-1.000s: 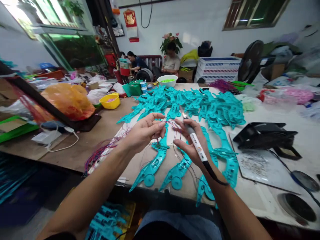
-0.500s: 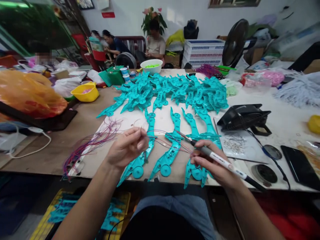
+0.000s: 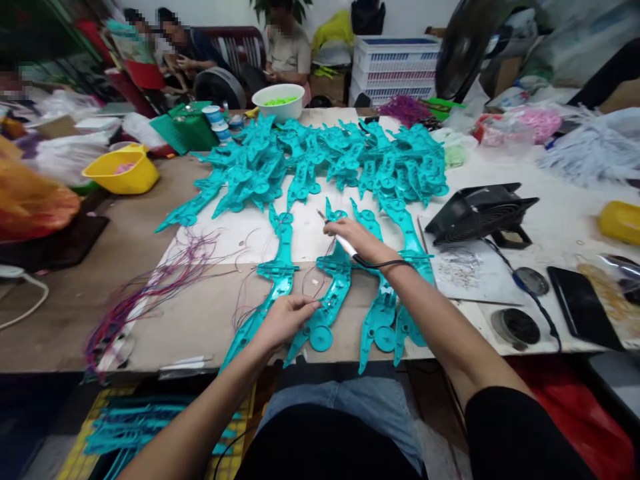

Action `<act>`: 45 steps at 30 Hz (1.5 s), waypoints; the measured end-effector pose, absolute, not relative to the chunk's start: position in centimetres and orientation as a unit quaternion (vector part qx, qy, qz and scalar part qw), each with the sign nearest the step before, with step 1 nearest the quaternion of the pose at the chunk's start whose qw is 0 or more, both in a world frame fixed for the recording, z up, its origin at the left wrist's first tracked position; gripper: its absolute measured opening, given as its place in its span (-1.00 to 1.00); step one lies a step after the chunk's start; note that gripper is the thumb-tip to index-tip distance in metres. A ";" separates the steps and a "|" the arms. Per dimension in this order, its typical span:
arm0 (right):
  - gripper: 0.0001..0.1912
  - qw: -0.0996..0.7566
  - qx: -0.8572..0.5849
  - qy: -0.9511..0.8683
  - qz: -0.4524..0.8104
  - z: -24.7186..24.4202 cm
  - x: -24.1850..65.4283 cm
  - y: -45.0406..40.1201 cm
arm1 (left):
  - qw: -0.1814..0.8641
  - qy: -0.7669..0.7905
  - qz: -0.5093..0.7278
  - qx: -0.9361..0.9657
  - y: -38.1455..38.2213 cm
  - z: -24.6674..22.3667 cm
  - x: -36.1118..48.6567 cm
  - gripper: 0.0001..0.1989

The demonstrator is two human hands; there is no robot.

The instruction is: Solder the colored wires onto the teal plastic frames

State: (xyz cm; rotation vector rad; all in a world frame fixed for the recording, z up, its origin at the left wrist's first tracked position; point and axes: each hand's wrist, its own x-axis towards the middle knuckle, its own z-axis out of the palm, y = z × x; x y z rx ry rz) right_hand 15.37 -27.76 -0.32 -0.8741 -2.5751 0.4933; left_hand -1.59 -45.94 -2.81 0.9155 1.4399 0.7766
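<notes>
My left hand [image 3: 286,321] has its thumb and fingertips pinched on a thin wire [image 3: 306,295], low over the second teal plastic part [image 3: 340,285] in the near row. Farther up that same part, my right hand [image 3: 356,237] grips a soldering iron [image 3: 347,246] with a white handle, its tip pointing up and left. The iron's black cord runs back under my right wrist. A thin dark wire hangs below my right fingers; whether they also hold it is unclear. Beside my left hand lies another teal part [image 3: 283,250] with loose wires around it.
A bundle of red and blue wires [image 3: 145,300] lies at the left. Many teal parts [image 3: 250,163] are heaped at the back. On the right stand a black fan [image 3: 475,210], a round tin [image 3: 520,327] and a phone [image 3: 583,310]. People sit beyond the table.
My right hand has moved up and left with the soldering iron, above the second part. My left hand has come down and right onto that part. The view has shifted slightly.
</notes>
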 end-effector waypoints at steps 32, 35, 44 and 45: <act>-0.62 0.554 -0.704 -0.438 0.070 -7.1 36.8 -38.7 | 0.633 0.602 0.298 0.384 -46.5 -4.8 0.5 -0.45; -0.63 0.573 -0.703 -0.411 0.089 -7.0 37.0 -38.3 | 0.633 0.614 0.299 0.366 -46.3 -4.4 0.7 -0.48; -0.85 0.584 -0.557 -0.563 0.180 -3.5 29.8 -44.3 | 0.589 0.597 0.381 0.389 -44.9 -5.0 1.3 -0.65; -0.86 0.552 -0.531 -0.610 0.204 -2.9 28.6 -45.6 | 0.589 0.596 0.379 0.393 -44.9 -5.2 1.3 -0.65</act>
